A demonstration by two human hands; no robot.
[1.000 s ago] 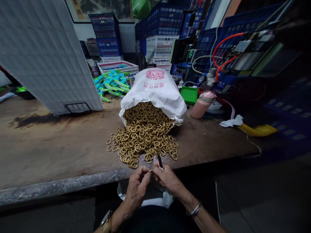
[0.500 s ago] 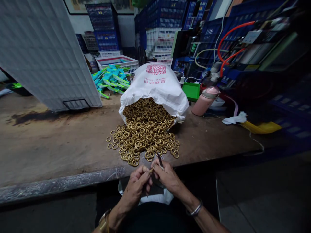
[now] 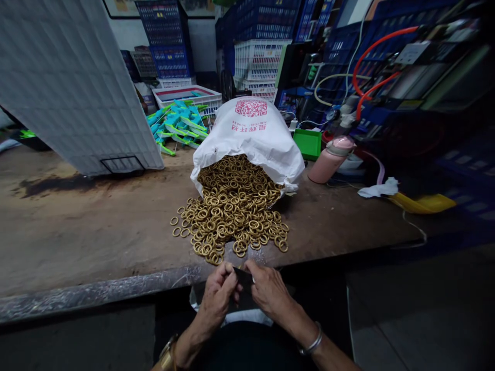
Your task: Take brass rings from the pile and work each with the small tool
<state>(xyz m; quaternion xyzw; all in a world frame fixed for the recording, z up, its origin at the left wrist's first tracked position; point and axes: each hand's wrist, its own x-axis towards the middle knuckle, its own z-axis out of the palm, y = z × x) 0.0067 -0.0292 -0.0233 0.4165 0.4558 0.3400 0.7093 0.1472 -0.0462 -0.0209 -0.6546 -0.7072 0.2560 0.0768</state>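
Observation:
Both hands meet just off the table's front edge. My right hand is closed around a small knife with a dark, flat blade, which points left toward my other hand. The thumb and fingers of my left hand are pinched together at the blade's tip, on a gold-coloured ring that is almost wholly hidden now. Beyond the hands lies a loose pile of gold-coloured rings. They spill from the mouth of a white woven sack lying on its side, with red print on it.
The brown table has a worn front edge. A grey-white panel stands at left. Turquoise and green plastic pieces, a green tray, a pink bottle and a machine with orange hoses surround the sack. Stacked crates stand behind.
The knife blade has swung from pointing up and away to lying across between the hands, at the left fingertips. My right hand has turned with it. The view has shifted slightly.

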